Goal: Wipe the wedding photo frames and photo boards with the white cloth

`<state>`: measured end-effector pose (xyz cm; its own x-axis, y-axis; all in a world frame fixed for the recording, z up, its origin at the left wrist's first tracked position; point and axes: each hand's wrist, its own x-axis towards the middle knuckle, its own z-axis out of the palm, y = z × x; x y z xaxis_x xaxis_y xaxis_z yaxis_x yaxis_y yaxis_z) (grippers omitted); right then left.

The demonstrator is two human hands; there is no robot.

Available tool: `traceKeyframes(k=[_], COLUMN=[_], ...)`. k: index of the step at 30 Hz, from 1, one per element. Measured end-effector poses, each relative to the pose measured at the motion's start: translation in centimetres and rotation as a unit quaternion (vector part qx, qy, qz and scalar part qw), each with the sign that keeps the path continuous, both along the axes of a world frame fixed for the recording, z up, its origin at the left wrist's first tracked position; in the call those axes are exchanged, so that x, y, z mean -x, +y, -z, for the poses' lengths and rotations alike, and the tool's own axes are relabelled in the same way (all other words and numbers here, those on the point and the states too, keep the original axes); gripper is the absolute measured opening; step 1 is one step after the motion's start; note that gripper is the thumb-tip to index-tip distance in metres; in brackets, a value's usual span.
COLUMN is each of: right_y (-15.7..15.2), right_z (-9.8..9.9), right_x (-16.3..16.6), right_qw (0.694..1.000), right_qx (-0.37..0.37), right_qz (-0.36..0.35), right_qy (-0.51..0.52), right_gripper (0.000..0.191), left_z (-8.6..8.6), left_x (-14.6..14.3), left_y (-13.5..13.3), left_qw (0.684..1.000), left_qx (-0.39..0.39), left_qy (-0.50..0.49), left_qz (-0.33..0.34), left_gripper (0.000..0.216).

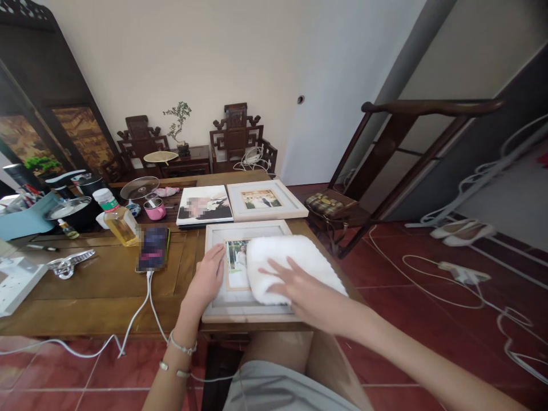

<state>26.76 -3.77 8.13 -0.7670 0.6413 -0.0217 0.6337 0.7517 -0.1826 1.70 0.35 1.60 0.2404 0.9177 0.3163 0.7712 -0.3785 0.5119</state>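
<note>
A white-framed picture [236, 268] lies flat near the table's right end, with a photo at its centre. Over its right half spreads a fluffy white cloth [312, 257], which hides part of the photo and hangs past the frame's right side. My right hand [289, 282] rests on top of the cloth, fingers spread and pressed lightly into it. On the frame's left border lies my left hand [210, 277], its fingers stretched out flat and pointing away from me. Bracelets circle the left wrist.
Beyond lie a second framed photo [268, 200] and a photo panel [204, 204]. To the left are a phone [153, 249] on a white cable, a bottle of yellow liquid [117, 220], a pink cup [154, 209] and a hair clip [71, 262]. A wooden chair [385, 154] stands right.
</note>
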Motion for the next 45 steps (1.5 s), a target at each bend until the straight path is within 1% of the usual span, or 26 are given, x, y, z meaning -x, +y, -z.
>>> traceKeyframes(k=[2, 4, 6, 8, 11, 14, 16, 18, 20, 21, 22, 24, 28, 31, 33, 35, 37, 40, 42, 45], right_y=[-2.9, -4.9, -5.6, -5.0, -2.0, 2.7, 5.9, 8.5, 9.8, 9.8, 9.4, 7.5, 1.1, -3.2, -5.0, -5.6, -5.0, -2.4, 0.1, 4.3], right_z=[-1.2, -2.0, -2.0, -1.0, 1.2, 2.6, 2.8, 2.7, 2.4, 2.2, 1.9, 1.3, -1.0, -2.3, -2.4, -1.6, -0.3, 1.4, 2.0, 2.0], right_x=[-0.4, -0.4, 0.1, 0.9, 1.7, 1.9, 2.0, 2.2, 2.7, 2.9, 3.2, 3.5, 3.0, 2.2, 2.2, 2.7, 3.5, 4.3, 4.4, 4.5], right_qw=[0.999, 0.998, 0.997, 0.998, 0.999, 0.994, 0.989, 0.985, 0.987, 0.99, 0.993, 0.997, 0.999, 0.997, 0.996, 0.997, 0.998, 0.998, 0.998, 0.997], right_qx=[0.037, 0.067, 0.077, 0.054, -0.018, -0.081, -0.115, -0.134, -0.13, -0.12, -0.106, -0.072, 0.019, 0.061, 0.078, 0.078, 0.05, -0.007, -0.027, -0.059], right_qz=[-0.003, -0.017, -0.028, -0.019, 0.015, 0.054, 0.083, 0.103, 0.094, 0.079, 0.059, 0.021, -0.027, -0.045, -0.041, -0.029, -0.009, 0.022, 0.038, 0.044], right_qy=[0.001, 0.008, 0.014, 0.022, 0.04, 0.044, 0.034, 0.019, 0.007, 0.003, 0.0, -0.007, -0.033, -0.019, -0.013, -0.002, 0.023, 0.05, 0.042, 0.012], right_gripper=[0.059, 0.059, 0.06, 0.062, 0.061, 0.06, 0.061, 0.061, 0.061, 0.061, 0.061, 0.061, 0.06, 0.058, 0.057, 0.057, 0.058, 0.061, 0.062, 0.061], left_z=[-0.1, -0.2, -0.2, -0.1, 0.0, 0.1, 0.1, 0.1, 0.2, 0.2, 0.3, 0.4, 0.4, 0.2, 0.1, 0.0, 0.1, 0.2, 0.2, 0.3], left_x=[-0.1, -0.1, -0.1, -0.1, 0.0, 0.1, 0.1, 0.2, 0.2, 0.2, 0.2, 0.2, 0.1, 0.0, 0.0, 0.0, 0.0, 0.1, 0.1, 0.2], left_y=[-0.1, -0.1, -0.1, -0.1, 0.0, 0.0, 0.0, 0.1, 0.1, 0.1, 0.2, 0.2, 0.2, 0.1, 0.0, 0.0, 0.0, 0.0, 0.1, 0.2], left_qw=[1.0, 1.0, 1.0, 1.0, 1.0, 1.0, 1.0, 1.0, 1.0, 1.0, 1.0, 1.0, 1.0, 1.0, 1.0, 1.0, 1.0, 1.0, 1.0, 1.0], left_qx=[0.002, 0.003, 0.002, 0.001, 0.002, 0.003, 0.001, -0.001, -0.002, -0.001, -0.001, -0.003, -0.01, -0.006, -0.006, -0.011, -0.016, -0.014, -0.011, -0.01], left_qy=[0.001, 0.0, -0.003, -0.005, -0.002, 0.005, 0.007, 0.008, 0.009, 0.009, 0.009, 0.008, 0.003, 0.001, 0.0, -0.002, -0.003, 0.001, 0.003, 0.005], left_qz=[0.0, 0.0, 0.0, 0.003, 0.006, 0.01, 0.011, 0.011, 0.011, 0.011, 0.01, 0.009, 0.009, 0.006, 0.005, 0.006, 0.009, 0.017, 0.021, 0.022], left_gripper=[0.041, 0.041, 0.041, 0.041, 0.041, 0.042, 0.042, 0.041, 0.041, 0.042, 0.042, 0.042, 0.042, 0.041, 0.04, 0.041, 0.042, 0.043, 0.044, 0.045])
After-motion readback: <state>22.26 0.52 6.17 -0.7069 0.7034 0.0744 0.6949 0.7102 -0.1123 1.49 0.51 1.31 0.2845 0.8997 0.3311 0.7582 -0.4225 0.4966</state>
